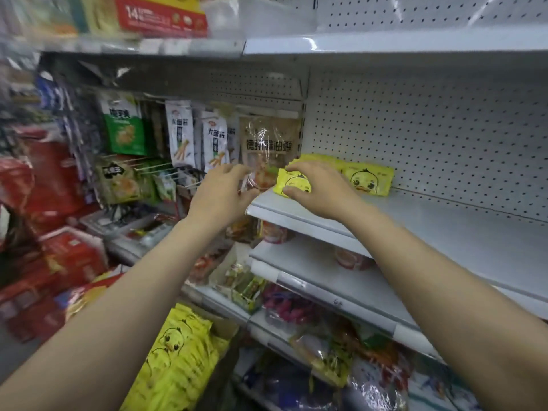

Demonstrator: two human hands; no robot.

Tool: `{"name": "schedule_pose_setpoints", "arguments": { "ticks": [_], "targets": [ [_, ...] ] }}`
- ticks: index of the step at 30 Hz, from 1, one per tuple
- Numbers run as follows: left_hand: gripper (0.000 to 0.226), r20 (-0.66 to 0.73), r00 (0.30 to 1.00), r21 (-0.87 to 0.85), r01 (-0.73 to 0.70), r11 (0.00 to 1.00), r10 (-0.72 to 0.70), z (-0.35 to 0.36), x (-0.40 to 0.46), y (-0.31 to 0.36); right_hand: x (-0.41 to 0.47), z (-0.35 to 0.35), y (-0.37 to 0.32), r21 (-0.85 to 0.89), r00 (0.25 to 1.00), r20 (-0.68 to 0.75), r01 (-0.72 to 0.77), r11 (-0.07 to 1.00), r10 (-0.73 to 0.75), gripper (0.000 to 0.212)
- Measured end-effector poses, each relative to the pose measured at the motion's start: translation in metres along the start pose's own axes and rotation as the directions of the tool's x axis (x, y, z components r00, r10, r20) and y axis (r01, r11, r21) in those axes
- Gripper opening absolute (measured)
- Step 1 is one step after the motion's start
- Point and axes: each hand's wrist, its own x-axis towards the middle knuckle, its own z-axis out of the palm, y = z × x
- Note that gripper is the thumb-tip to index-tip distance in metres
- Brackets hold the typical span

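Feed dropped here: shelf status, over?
Right hand grips yellow duck-print packet on white metal shelf. Left hand open beside clear plastic snack bag. Second duck packet close right.

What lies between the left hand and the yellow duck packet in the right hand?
Head view: the lower part of a hanging clear snack bag fills the gap between the left hand and the yellow duck packet.

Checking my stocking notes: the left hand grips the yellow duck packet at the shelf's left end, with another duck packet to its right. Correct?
Not quite. The head view shows the right hand gripping the yellow duck packet at the left end of the shelf; the left hand is open and grips nothing. The other duck packet does lie to its right.
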Motion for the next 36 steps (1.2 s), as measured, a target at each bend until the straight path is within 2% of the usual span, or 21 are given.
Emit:
{"name": "schedule_pose_setpoints", "arguments": {
  "ticks": [3,6,11,16,23,27,31,36],
  "targets": [
    [0.05,-0.013,0.999,0.011,0.048,0.999,-0.048,-0.016,-0.027,-0.023,-0.005,0.021,-0.032,0.074,0.999,0.001,0.044,0.996,-0.045,0.049],
    [0.049,-0.034,0.998,0.016,0.059,0.998,-0.059,-0.026,-0.046,-0.052,-0.004,0.042,-0.059,0.131,0.998,0.029,0.059,0.99,-0.063,0.058],
    [0.05,-0.05,0.996,0.047,0.08,0.996,-0.078,-0.029,-0.059,-0.115,0.023,0.089,-0.101,0.155,0.994,0.073,0.073,0.985,-0.085,0.051],
    [0.052,0.017,0.996,0.097,0.086,0.992,-0.088,-0.014,-0.047,-0.204,0.073,0.15,-0.146,0.157,0.984,0.142,0.088,0.984,-0.111,0.054],
    [0.049,0.166,0.983,0.119,0.059,0.991,-0.079,0.03,-0.022,-0.334,0.143,0.254,-0.197,0.156,0.958,0.284,-0.007,0.988,-0.038,0.055],
    [0.048,0.288,0.955,0.087,0.05,0.995,-0.073,0.071,-0.021,-0.395,0.16,0.32,-0.21,0.139,0.911,0.41,-0.113,0.984,0.046,0.053],
    [0.049,0.417,0.901,0.032,0.118,0.993,-0.12,0.121,-0.034,-0.439,0.158,0.384,-0.208,0.135,0.848,0.518,-0.206,0.969,0.108,0.051],
    [0.047,0.615,0.771,0.0,0.206,0.979,-0.162,0.194,-0.084,-0.478,0.123,0.467,-0.197,0.084,0.685,0.704,-0.346,0.935,0.19,0.058]
  ]
}}
